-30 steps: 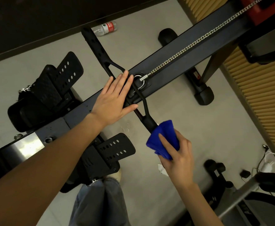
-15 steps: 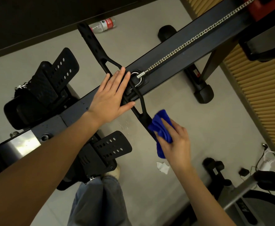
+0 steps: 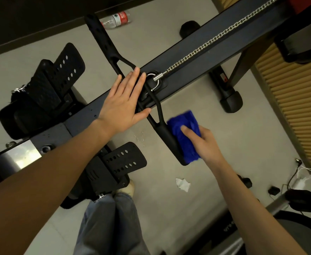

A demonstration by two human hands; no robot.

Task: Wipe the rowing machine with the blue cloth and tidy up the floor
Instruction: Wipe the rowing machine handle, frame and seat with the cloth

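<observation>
The right hand (image 3: 206, 144) holds the blue cloth (image 3: 185, 135) bunched against the near end of the pull handle (image 3: 162, 129), fingers curled over the fabric. The left hand (image 3: 123, 102) lies flat and spread on the handle's middle, where it crosses the rail (image 3: 197, 57) of the rowing machine beside the chain (image 3: 215, 37) clip — bracing, not gripping anything.

The handle's long axis runs from the cloth up and left, past the left hand, to its far grip (image 3: 97, 32). That far grip probably remains to be wiped; the left hand is nearer it, so the cloth would have to cross.

On the floor (image 3: 197, 208) — a paper scrap (image 3: 183, 184) just below the cloth and a plastic bottle (image 3: 117, 19) well beyond the handle — tidying looks undone.
</observation>
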